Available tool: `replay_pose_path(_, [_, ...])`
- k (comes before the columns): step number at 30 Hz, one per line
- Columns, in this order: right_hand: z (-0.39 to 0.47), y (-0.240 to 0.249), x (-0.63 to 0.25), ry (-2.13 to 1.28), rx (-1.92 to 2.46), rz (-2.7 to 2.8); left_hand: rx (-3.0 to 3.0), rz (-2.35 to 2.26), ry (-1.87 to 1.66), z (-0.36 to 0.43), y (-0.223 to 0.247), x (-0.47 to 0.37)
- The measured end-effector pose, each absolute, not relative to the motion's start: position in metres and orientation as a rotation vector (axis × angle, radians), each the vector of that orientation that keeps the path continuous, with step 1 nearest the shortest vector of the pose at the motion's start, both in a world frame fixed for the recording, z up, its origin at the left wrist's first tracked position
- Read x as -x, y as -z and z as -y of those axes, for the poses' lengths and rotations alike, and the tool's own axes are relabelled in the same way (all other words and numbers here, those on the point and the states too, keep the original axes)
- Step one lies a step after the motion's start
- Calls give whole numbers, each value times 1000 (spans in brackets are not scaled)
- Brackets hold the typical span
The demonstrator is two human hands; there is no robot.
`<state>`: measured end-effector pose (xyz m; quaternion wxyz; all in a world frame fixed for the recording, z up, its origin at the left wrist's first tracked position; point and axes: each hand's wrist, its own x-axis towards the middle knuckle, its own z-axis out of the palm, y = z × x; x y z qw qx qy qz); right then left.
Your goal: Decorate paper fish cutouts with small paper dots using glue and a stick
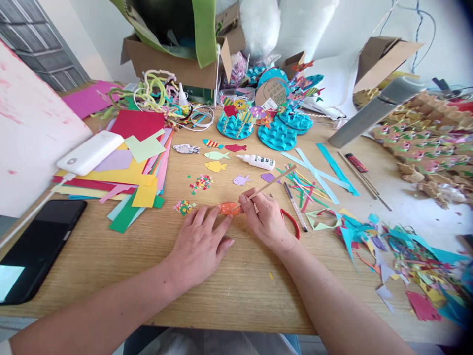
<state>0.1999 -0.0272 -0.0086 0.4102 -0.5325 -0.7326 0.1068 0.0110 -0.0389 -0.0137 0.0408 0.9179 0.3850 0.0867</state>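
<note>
My right hand (264,219) pinches a thin wooden stick (274,180), its lower tip down at an orange paper fish (229,208) with small pale dots. Flat on the table, with fingers spread, my left hand (202,241) touches the fish's left side and lower edge. Beside the left fingertips is a small heap of coloured paper dots (184,207), and a second heap (201,183) lies farther back. Red-handled scissors (291,222) are partly hidden behind my right hand. Behind the hands lie a purple fish (241,180), a yellow fish (215,166) and a white glue bottle (258,161).
Coloured paper sheets (136,172) with a white power bank (90,152) are stacked at left, near a black phone (39,251). Right of my hand are a pen (295,207), paper strips (318,172) and scraps (414,261). A grey bottle (373,113) stands behind.
</note>
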Motion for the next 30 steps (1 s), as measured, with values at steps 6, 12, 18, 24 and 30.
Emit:
replay_pose_path(6, [31,5,-203,-275,1370,1725,-2832,-1176,-288,39,15,-11])
replay_pose_path(12, [29,5,-205,-262,1392,1750,-2832,-1175,-286,38,15,-11])
replay_pose_path(18, [28,6,-205,-252,1399,1772,-2829,-1173,-271,38,15,-11])
replay_pose_path(24, [30,6,-204,-253,1391,1758,-2822,-1176,-261,38,14,-11])
replay_pose_path(30, [31,5,-201,-247,1321,1763,-2838,-1166,-265,38,13,-11])
